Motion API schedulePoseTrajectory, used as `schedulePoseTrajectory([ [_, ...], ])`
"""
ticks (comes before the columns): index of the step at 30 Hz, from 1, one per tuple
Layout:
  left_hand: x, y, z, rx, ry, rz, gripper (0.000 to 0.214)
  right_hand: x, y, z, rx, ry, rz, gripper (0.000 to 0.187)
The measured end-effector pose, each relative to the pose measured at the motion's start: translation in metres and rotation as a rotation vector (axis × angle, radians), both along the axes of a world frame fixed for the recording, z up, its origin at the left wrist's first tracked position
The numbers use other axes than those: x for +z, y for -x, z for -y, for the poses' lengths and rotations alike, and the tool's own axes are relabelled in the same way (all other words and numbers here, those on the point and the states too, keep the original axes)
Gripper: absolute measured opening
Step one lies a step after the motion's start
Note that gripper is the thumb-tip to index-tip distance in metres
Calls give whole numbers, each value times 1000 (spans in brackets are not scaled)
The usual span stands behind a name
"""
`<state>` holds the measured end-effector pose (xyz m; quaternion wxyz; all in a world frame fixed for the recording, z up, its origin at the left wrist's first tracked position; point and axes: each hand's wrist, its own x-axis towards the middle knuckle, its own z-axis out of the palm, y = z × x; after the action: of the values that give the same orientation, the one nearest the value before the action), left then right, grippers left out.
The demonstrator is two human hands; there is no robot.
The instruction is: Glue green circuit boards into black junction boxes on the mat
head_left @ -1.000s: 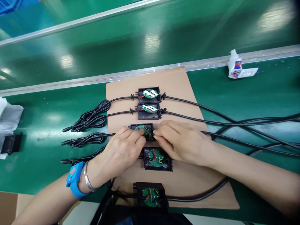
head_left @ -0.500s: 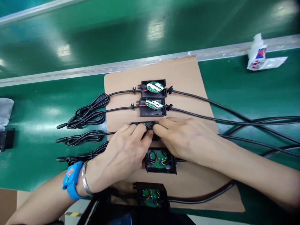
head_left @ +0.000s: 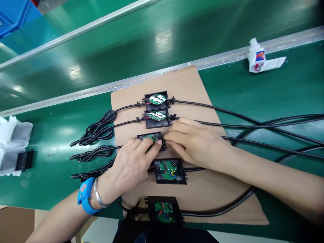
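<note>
My left hand (head_left: 134, 163), a blue wrist strap (head_left: 86, 195) on its wrist, grips the near-left side of a small black plastic case (head_left: 159, 135). A green circuit board (head_left: 151, 137) shows inside, partly hidden by my fingers. At the case's right end, the bent fingers of my right hand (head_left: 194, 141) close around the black cable (head_left: 243, 141) where it meets the case; the exact grip is hidden. Two open cases (head_left: 158, 123) with tilted, white-smeared boards lie beyond. Nearer me are another open case (head_left: 170, 172) with coloured wires and one more (head_left: 164, 211) at the cardboard's near edge.
A cardboard sheet (head_left: 215, 192) underlies the cases on the green table (head_left: 50, 189). Coiled cables with plugs (head_left: 101, 123) lie left; thick cables cross on the right. A white bottle (head_left: 257, 57) stands back right. White bags (head_left: 12, 145) and a black case lie far left.
The view has shifted, bringing more of the left side in. My right hand's fingers have drawn slightly back from the case's inside to its right end; my left hand stays on the case.
</note>
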<state>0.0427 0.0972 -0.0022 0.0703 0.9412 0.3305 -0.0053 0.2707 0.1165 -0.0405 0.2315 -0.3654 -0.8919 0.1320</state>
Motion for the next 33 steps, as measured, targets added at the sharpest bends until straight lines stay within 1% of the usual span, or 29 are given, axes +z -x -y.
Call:
schedulePoseTrajectory([
  [3, 4, -6, -4, -7, 26, -52, 53, 0, 1, -3, 39, 27, -42, 29],
  [7, 9, -15, -10, 30, 89, -71, 48, -5, 0, -7, 84, 71, -45, 29],
  [10, 14, -15, -7, 45, 108, -72, 48, -9, -1, -7, 90, 45, -62, 29],
  [12, 18, -12, -5, 50, 117, -28, 48, -9, -4, -6, 98, 5, -91, 29],
  [14, 20, -6, -10, 65, 149, 77, 42, -5, -8, -8, 93, -23, -139, 26],
  [15, 20, -2, -16, 88, 153, 139, 39, -3, -11, -10, 64, -39, -161, 23],
  [17, 16, 4, -35, 178, 98, 207, 34, -1, -18, -17, -65, -71, -157, 18],
  [19, 9, 10, -58, 286, 11, 155, 28, -4, -23, -24, -215, -66, -88, 18],
  [21, 1, 14, -77, 336, -2, 51, 16, -10, -27, -30, -279, -7, -29, 19],
  [22, -1, 16, -82, 343, 16, 23, 11, -12, -28, -31, -278, 20, -31, 18],
  [24, 0, 19, -84, 351, 71, 43, 6, -12, -31, -28, -241, 24, -75, 18],
  [27, 13, 21, -76, 399, 126, 177, 8, 2, -34, -18, -160, -42, -110, 29],
  [30, 26, 19, -69, 402, 65, 268, 10, 21, -32, -10, -55, -33, -36, 41],
  [31, 27, 17, -69, 384, 35, 272, 11, 26, -30, -10, -27, -22, -4, 43],
  [33, 24, 12, -71, 332, -11, 255, 11, 33, -25, -13, 6, 4, 47, 43],
])
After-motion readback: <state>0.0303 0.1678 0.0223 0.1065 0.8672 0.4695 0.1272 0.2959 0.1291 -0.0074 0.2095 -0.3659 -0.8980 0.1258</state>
